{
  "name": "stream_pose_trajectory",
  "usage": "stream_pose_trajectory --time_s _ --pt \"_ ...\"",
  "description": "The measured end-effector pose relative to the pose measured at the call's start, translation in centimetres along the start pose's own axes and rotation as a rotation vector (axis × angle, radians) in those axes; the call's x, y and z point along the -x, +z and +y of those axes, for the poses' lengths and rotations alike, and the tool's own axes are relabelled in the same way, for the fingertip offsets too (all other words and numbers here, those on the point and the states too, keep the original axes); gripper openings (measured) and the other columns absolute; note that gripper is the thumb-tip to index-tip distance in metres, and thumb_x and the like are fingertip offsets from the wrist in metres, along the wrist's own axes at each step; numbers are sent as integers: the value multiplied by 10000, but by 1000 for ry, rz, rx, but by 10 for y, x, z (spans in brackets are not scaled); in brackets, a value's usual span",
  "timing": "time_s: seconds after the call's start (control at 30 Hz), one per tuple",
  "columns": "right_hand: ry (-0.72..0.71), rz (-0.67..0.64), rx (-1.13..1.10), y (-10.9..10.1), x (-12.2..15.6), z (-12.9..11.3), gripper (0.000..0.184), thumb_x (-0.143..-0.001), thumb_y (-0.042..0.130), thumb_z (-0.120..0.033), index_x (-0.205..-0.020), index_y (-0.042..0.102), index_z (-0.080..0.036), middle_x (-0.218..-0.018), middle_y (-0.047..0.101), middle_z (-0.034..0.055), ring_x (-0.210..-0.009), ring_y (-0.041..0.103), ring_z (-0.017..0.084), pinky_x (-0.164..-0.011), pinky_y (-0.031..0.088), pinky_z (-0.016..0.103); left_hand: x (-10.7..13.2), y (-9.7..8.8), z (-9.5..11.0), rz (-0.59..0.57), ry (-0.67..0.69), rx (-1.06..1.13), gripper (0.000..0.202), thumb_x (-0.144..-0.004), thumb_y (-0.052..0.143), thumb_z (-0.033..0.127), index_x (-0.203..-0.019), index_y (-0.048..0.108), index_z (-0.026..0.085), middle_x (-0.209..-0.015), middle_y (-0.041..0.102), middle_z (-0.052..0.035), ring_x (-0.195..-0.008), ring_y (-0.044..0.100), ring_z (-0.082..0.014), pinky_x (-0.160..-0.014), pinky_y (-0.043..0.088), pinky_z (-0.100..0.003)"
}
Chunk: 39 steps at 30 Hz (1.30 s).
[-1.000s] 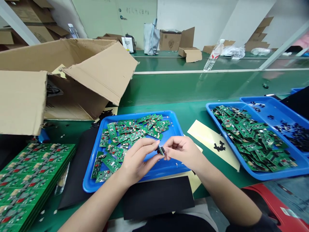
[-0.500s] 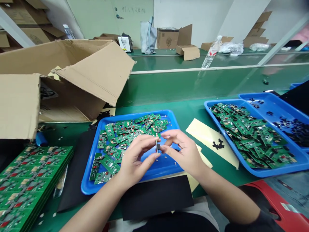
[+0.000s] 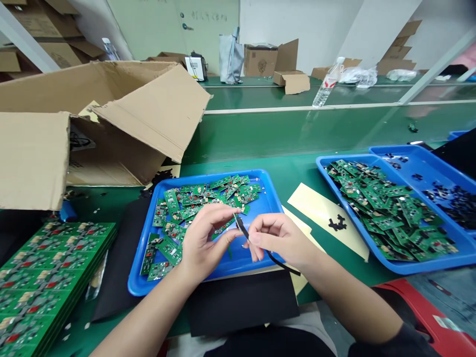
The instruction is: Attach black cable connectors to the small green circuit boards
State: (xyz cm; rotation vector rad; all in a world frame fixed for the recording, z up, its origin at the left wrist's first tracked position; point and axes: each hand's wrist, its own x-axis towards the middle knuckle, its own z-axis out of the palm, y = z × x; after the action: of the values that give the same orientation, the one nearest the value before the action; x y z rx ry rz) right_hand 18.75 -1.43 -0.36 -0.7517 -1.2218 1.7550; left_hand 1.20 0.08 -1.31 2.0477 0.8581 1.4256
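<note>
Above the near part of a blue tray [image 3: 267, 186], my left hand [image 3: 203, 240] pinches a small green circuit board [image 3: 235, 218], seen nearly edge-on. My right hand [image 3: 284, 240] is closed on a thin black strip [image 3: 279, 263]. One end of the strip meets the face of the held board; whether it is stuck there I cannot tell. Its other end curves out below my right hand over the tray's near rim. Several loose circuit boards [image 3: 169, 248] lie in the tray, partly covered by my left hand.
Right of the tray, a cream backing sheet [image 3: 314, 201] carries a black cut-out piece [image 3: 337, 223]. Beyond are a second blue tray [image 3: 399, 267] heaped with boards and one with black parts [image 3: 455, 196]. Stacked board panels [image 3: 48, 277] and an open carton [image 3: 148, 109] are left.
A long black strip now trails from my right hand, where only a small black piece showed against the board. My right hand has moved slightly down and its fingers have curled in.
</note>
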Motion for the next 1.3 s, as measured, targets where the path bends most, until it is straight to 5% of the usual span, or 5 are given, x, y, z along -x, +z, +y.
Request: stream_pose_trajectory --time_s 0.23,0.47,0.67,1.17,1.3 --pt "-22 78 123 -4 -4 2 136 -752 645 -239 -667 563 -170 -514 571 -49 -486 562 83 -538 473 215 -3 -4 3 -100 133 -17 280 -798 654 232 -1076 620 216 -908 638 -67 -813 640 -168 -695 575 -295" --pt "-502 340 751 -6 -2 3 66 -816 594 -197 -753 610 -184 -703 665 6 -646 625 117 -610 510 227 -1 -1 8 -202 -82 151 316 -834 578 173 -1142 601 240 -961 593 -77 -860 618 -152 -679 587 -258" --pt "-835 402 1042 -8 -5 6 115 -864 531 -124 -854 624 -192 -748 694 26 -730 651 151 -701 534 281 -5 -3 8 -193 -152 237 243 -837 585 221 -1070 652 221 -916 634 -76 -835 631 -157 -720 568 -275" --pt "-952 381 1203 -14 -7 7 220 -836 520 -25 -915 644 -189 -806 692 38 -727 647 139 -922 481 452 -15 -10 9 -467 -614 403 358 -867 512 420 -732 694 142 -769 666 -59 -747 598 -171 -726 484 -286" --pt "-942 308 1201 -13 -8 10 446 -839 468 1 -1205 552 -239 -949 664 52 -860 649 162 -985 434 487 -15 -9 5 -478 -642 365 318 -852 538 408 -790 703 143 -813 676 -56 -784 604 -178 -749 484 -290"
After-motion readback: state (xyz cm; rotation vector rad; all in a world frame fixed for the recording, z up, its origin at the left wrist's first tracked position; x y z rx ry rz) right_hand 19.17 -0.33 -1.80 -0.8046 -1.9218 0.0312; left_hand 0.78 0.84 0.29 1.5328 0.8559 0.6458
